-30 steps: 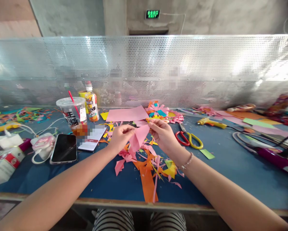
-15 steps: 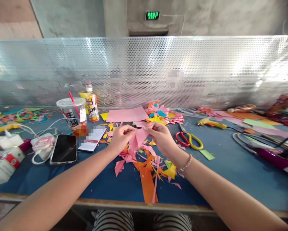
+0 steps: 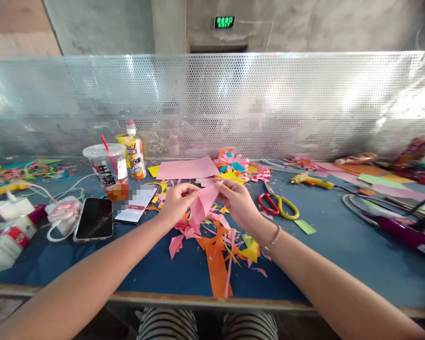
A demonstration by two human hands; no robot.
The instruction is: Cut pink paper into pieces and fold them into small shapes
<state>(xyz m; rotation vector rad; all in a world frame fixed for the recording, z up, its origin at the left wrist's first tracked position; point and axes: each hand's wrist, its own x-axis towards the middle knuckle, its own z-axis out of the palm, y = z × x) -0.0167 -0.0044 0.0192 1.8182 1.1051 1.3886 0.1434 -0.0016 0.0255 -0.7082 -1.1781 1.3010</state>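
- Head view: pink paper piece [image 3: 202,203] hangs between both hands, long axis slanting down-left.
- Left hand [image 3: 177,200] and right hand [image 3: 238,200] fingers pinched on its top corners.

Pink sheet [image 3: 203,200]: matt paper, creased. Scraps [image 3: 217,245] on the table [image 3: 340,245]: matt coloured paper. Table top: smooth, matt blue, with a worn metal-looking front edge. Screen [image 3: 212,104] behind: perforated metal, shiny. Cup [image 3: 106,167]: clear glossy plastic. Phone [image 3: 94,218]: glossy black glass face. Scissors [image 3: 279,206]: glossy plastic handles, red and yellow.
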